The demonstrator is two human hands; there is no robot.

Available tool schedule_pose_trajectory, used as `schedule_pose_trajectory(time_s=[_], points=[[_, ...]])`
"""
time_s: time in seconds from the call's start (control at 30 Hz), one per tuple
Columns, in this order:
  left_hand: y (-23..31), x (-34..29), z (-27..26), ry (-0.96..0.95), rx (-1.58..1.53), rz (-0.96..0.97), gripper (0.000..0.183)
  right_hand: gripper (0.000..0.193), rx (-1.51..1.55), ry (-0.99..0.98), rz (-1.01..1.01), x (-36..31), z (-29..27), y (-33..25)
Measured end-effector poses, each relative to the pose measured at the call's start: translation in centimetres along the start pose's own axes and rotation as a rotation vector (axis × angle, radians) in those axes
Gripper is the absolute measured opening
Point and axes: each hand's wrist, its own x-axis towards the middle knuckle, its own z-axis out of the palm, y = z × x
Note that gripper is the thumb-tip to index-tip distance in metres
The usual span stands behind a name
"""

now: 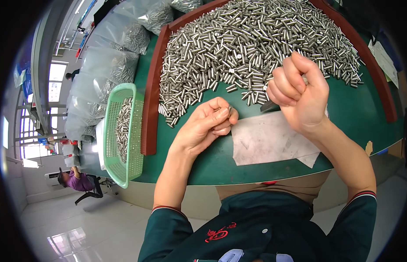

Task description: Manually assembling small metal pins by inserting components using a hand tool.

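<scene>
Near the front of the green table, my left hand [202, 126] is closed, with a small metal pin [230, 110] pinched between thumb and forefinger. My right hand [299, 91] is raised at the near edge of the pile, its fingers curled in. A bit of something shiny shows inside that curl, too hidden to name. Below its fingers lies a small dark block [269, 106], partly covered. A large heap of short silvery pins [256, 43] spreads beyond both hands. Between and below my hands lies a smudged whitish cloth or sheet [269, 137].
Dark red wooden rails [151, 96] border the heap. Left of them stands a green plastic basket [135, 153] with more pins inside. Clear bags of pins [98, 74] line the far left. Papers [384, 61] lie at the right. A person in purple [81, 181] sits farther off.
</scene>
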Motion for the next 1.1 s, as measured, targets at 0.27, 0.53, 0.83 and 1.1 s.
schedule_pose_trajectory(time_s=[0.27, 0.53, 0.83, 1.1], points=[[1.2, -0.2, -1.0, 0.017, -0.254, 0.043, 0.023, 0.041, 0.07, 0.009, 0.034, 0.2, 0.2, 0.1], [8.4, -7.6, -5.5, 1.639, 1.395, 0.833, 0.018, 0.042, 0.048, 0.023, 0.069, -0.2, 0.9, 0.7], [4.1, -1.5, -3.3, 0.93, 1.787, 1.053, 0.016, 0.042, 0.046, 0.058, 0.046, -0.6, 1.6, 0.6], [0.2, 2.0, -2.2, 0.651, 1.69, 0.982, 0.008, 0.042, 0.026, 0.028, 0.031, -0.5, 0.9, 0.4]])
